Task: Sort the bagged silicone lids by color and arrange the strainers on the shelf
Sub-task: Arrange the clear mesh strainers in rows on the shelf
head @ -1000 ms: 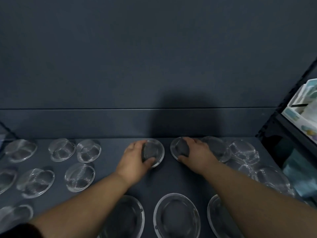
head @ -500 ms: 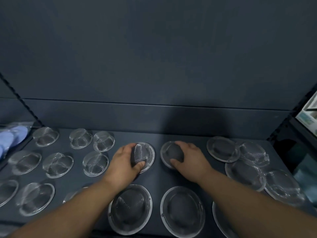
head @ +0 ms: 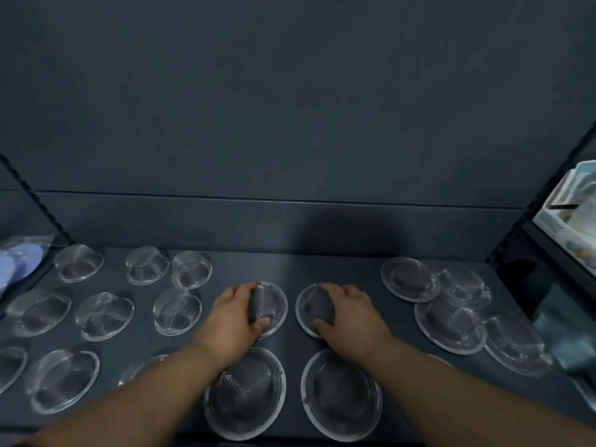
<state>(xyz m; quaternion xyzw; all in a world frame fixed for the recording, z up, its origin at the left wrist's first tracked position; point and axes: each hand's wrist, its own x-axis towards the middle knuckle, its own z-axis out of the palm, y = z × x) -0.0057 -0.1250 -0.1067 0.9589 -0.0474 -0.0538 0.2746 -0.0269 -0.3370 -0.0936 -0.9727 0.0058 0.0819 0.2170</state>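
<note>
Mesh domes stay gripped mid-shelf (head: 290, 269), the left strainer (head: 271, 301) in the left hand (head: 232, 321), the right strainer (head: 309, 309) in the right hand (head: 351, 317), now slid clear of the pile (head: 451, 304) at 3 o'clock, evening the row.

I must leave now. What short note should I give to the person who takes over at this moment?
Left hand grips the centre-left strainer by its dome; right hand grips the centre-right strainer. Both rest on the shelf.
Done: most strainers laid out singly.
Left to do: space out the overlapping right cluster; see to the bagged blue lids at far left.
</note>
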